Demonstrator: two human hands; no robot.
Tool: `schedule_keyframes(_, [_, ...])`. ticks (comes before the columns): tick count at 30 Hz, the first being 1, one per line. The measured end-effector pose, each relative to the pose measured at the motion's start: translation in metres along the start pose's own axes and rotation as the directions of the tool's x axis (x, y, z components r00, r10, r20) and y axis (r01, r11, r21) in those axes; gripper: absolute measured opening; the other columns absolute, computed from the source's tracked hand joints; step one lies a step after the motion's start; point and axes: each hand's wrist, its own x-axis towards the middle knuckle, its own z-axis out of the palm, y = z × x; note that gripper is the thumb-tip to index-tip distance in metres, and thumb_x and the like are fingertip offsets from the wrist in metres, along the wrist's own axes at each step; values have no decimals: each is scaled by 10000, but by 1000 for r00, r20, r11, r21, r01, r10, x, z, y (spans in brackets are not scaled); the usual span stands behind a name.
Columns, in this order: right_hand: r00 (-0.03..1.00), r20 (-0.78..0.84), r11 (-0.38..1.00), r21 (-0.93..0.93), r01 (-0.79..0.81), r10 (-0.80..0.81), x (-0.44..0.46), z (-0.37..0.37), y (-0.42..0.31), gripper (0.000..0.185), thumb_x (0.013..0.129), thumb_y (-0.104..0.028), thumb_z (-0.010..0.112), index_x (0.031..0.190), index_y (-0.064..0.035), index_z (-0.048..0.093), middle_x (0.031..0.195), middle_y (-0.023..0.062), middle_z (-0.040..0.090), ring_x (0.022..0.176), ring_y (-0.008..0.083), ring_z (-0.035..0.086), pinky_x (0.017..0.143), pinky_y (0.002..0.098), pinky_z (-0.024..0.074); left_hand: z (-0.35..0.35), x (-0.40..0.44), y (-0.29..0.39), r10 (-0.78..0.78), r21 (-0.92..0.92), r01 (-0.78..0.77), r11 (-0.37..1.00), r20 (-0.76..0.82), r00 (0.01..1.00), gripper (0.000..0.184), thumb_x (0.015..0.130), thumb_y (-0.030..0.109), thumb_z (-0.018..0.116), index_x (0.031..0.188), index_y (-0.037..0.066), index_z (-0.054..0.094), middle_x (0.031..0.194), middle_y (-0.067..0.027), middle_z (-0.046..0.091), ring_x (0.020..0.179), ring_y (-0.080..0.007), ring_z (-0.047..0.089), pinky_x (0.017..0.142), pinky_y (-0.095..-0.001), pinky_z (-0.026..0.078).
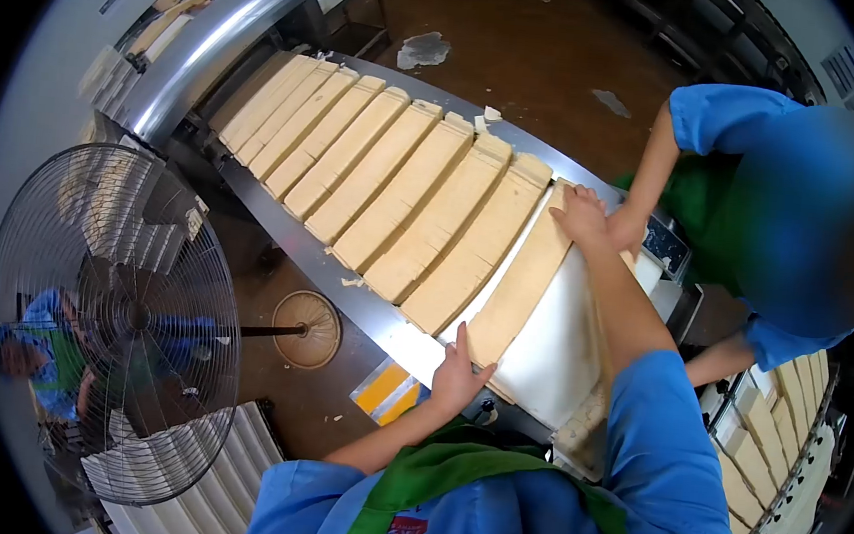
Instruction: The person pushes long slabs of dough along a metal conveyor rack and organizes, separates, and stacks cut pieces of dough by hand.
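A long pale-yellow slab [519,289], which looks like dough, lies slantwise at the right end of the row on a white surface [550,362]. At its near end is my left hand [456,378], forefinger along one side and thumb at the other, gripping it. My right hand [583,217] is closed over the slab's far end. Close beside my right hand is a co-worker's hand [629,230]; my forearm partly hides what lies below it. Several similar slabs [408,190] lie side by side to the left on the metal conveyor table [382,329].
A large caged fan [127,324] stands at left. Beyond it a curved metal hood [218,50] spans the line. The co-worker [744,192] leans in from the right, near a rack of more slabs [776,425]. White corrugated trays [210,481] sit at lower left.
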Motion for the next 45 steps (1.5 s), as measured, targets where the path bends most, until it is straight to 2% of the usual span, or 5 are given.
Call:
schedule_keyframes(9, [956, -292, 995, 103, 10, 21, -46, 21, 61, 451, 681, -416, 740, 903, -46, 611, 932, 109, 602, 932, 304, 543, 812, 426, 418, -14, 10, 9, -35, 109, 19, 994, 144, 989, 1000, 750, 413, 697, 1438, 7, 95, 1080, -367, 464, 802, -445, 613, 635, -435, 540])
schedule_keyframes(19, [944, 21, 734, 623, -271, 331, -317, 8, 126, 1086, 534, -288, 877, 1413, -62, 280, 1318, 182, 465, 1206, 327, 472, 1006, 389, 388, 28, 30, 27, 208, 539, -333, 773, 282, 937, 1104, 645, 573, 741, 1443, 31, 206, 1136, -366, 480, 874, -357, 621, 755, -454, 501])
schedule_keyframes(34, [486, -222, 512, 597, -618, 845, -645, -51, 102, 1026, 479, -390, 847, 1369, -214, 367, 1121, 180, 504, 979, 362, 577, 811, 424, 493, 58, -130, 173, 697, 87, -811, 578, 464, 547, 961, 573, 175, 855, 1384, 125, 343, 1184, -231, 408, 1061, -427, 509, 887, -459, 457])
schedule_keyframes(39, [434, -336, 520, 736, -432, 836, -771, 8, 119, 1035, 581, -446, 828, 1406, -97, 309, 1232, 218, 508, 1052, 370, 561, 891, 426, 461, 70, -207, 192, 533, -167, -601, 781, 679, 505, 695, 850, 70, 638, 1438, 85, 269, 1171, -151, 399, 1000, -257, 526, 804, -316, 491])
schedule_keyframes(45, [54, 164, -45, 544, -838, 985, -790, 25, 168, 812, 829, -654, 487, 1064, 122, 529, 939, 281, 638, 903, 411, 617, 799, 432, 503, 117, -235, 158, 678, -422, -594, 685, 667, 309, 599, 885, 73, 594, 1410, 49, 307, 1200, -142, 369, 1051, -229, 499, 822, -312, 498])
